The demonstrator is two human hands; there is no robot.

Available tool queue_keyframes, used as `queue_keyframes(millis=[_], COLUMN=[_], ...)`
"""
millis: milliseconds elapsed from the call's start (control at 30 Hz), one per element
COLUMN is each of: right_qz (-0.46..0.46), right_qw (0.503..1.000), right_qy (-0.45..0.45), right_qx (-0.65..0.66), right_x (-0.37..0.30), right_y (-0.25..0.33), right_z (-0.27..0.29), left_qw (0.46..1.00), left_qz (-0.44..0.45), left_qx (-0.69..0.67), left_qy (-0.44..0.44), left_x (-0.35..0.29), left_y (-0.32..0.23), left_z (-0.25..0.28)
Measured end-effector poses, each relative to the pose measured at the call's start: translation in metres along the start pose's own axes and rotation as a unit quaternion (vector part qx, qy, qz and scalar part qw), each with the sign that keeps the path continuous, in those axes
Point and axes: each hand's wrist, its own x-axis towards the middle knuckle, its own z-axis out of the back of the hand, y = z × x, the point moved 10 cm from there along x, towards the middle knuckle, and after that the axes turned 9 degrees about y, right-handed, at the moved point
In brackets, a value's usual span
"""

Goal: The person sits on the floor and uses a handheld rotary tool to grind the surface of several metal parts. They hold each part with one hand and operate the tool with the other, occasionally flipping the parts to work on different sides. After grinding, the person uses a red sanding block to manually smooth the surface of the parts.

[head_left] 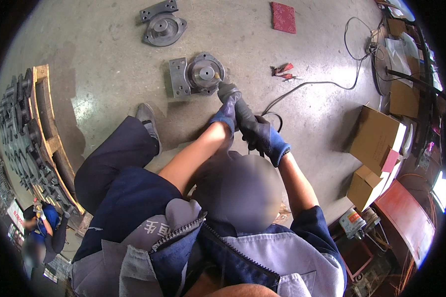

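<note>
My left hand (pixel 227 103), in a dark glove with a blue cuff, is closed around the front of a dark, corded hand-held power tool (pixel 244 113). My right hand (pixel 265 135), gloved alike, grips its rear end. At the tool's front, a small tan tip (pixel 216 75) meets or hovers over the round boss of a grey metal flange (pixel 203 75); contact cannot be told. That flange lies on the floor, a drilled rectangular block (pixel 179 78) forming its left side. Farther off rests a similar metal flange (pixel 164 29) with a block.
A black cable (pixel 312 84) curves across the floor on the right, near red-handled pliers or clamps (pixel 284 72). A red pad (pixel 283 18) lies farther away. Cardboard boxes (pixel 376 138) stand right. Left is a wooden pallet (pixel 47 111) of metal parts; another person (pixel 47 225) is beyond it.
</note>
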Motion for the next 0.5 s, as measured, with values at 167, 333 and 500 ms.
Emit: queue_keyframes(millis=[167,333,500], right_qz=[-0.007,-0.008,0.002], right_qw=[1.000,0.999,0.999], right_qy=[0.000,0.033,0.054], right_qx=[0.001,0.009,0.010], right_x=[-0.008,-0.007,-0.005], right_y=[0.008,0.005,0.003], right_z=[-0.011,-0.012,-0.014], left_qw=[1.000,0.999,0.999], left_qz=[-0.004,0.016,-0.003], left_qx=[0.024,0.029,0.039], left_qy=[-0.001,0.018,0.019], left_x=[-0.005,-0.003,-0.029], left_y=[0.001,0.001,-0.012], left_z=[0.005,0.004,-0.011])
